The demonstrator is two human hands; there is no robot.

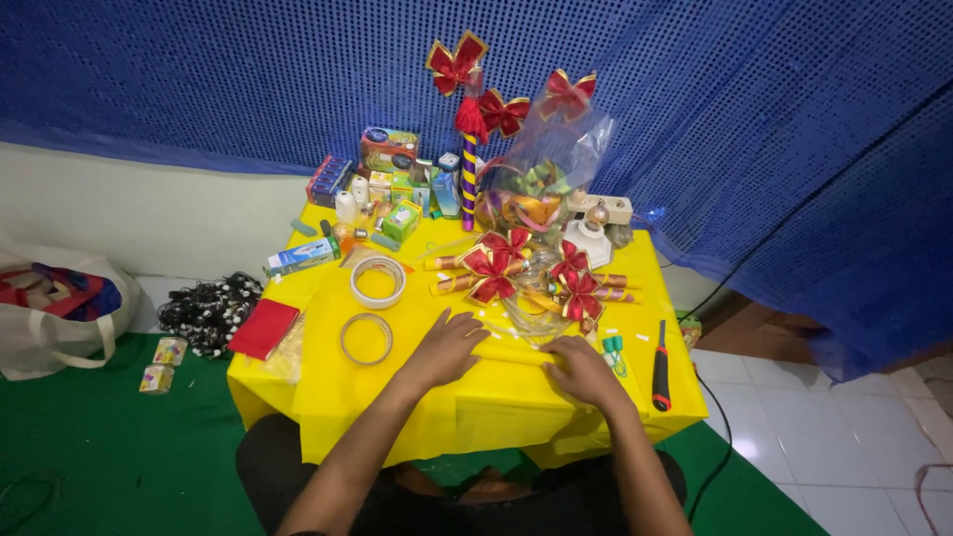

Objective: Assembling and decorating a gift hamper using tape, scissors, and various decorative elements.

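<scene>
Both hands lie flat, fingers spread, holding nothing, on a yellow sheet [496,392] at the lower centre of the frame: the left hand [447,347] left of a fold, the right hand [584,369] right of it. The sheet covers the tabletop. Just above sit red bows [493,273]; tape rolls [377,281] lie left; a cutter [661,367] lies right.

Left hand [447,349], right hand [584,369] flat on yellow sheet [496,392]; red bows [491,273] beyond; tape rolls [377,281] left.
</scene>
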